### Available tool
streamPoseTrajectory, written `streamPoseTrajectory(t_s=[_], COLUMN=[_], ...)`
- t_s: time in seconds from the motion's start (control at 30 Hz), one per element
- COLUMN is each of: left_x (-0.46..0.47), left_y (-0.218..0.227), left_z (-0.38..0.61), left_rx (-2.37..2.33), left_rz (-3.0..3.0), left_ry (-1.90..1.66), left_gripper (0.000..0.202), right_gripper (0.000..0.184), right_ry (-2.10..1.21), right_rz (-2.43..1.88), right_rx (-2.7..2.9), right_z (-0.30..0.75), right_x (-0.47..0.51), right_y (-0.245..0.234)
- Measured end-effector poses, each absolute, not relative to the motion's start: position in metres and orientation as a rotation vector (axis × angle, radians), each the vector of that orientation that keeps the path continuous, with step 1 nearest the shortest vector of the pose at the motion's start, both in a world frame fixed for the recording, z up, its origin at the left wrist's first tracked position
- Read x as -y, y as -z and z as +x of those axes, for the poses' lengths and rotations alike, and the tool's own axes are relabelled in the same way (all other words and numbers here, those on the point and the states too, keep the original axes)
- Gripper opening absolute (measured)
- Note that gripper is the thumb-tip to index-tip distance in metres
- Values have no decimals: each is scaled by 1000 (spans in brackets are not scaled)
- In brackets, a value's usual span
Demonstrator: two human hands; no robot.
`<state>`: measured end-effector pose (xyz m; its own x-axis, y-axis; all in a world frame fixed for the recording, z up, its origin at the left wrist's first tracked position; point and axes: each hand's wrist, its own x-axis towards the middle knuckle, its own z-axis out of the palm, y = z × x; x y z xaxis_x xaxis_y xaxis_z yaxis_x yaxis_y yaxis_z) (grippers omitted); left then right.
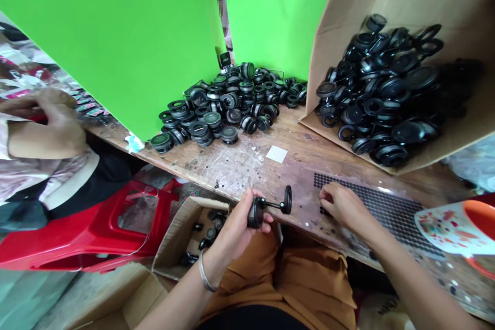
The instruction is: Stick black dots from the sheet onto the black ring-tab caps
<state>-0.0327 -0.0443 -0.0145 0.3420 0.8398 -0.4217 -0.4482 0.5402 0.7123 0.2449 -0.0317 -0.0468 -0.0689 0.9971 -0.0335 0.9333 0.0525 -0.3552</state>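
Beyond the right hand, the large cardboard box (330,18) opened toward the person, likely so its black parts could be reached. Ahead of the left hand lay the pile of black discs (232,100), loosely stacked. The dotted sheet (381,205) lay under the right forearm, probably to keep its dots close. The left hand (238,232) was closed around the black holder (255,211), its ring turned outward, seemingly leaving it unobstructed. The right hand (342,206) had its fingers curled in; whether they pinched anything, I cannot tell.
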Motion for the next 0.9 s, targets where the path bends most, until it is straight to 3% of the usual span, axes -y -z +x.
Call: streamPoseTrajectory(t_s=[0.23, 0.47, 0.9], left_x=[48, 54, 57], left_y=[20, 24, 25], left_z=[-39, -32, -28], left_rx=[-782, -1001, -1009], left_rz=[593, 955, 1082], left_ry=[-937, -996, -1038], left_gripper=[48, 44, 37], right_gripper=[12, 9, 12], right_ry=[-262, -602, -483], right_rz=[-1915, -1413, -1409], right_rx=[1926, 1769, 1875], right_z=[233, 164, 119], right_x=[49, 75, 72], right_y=[47, -1, 5])
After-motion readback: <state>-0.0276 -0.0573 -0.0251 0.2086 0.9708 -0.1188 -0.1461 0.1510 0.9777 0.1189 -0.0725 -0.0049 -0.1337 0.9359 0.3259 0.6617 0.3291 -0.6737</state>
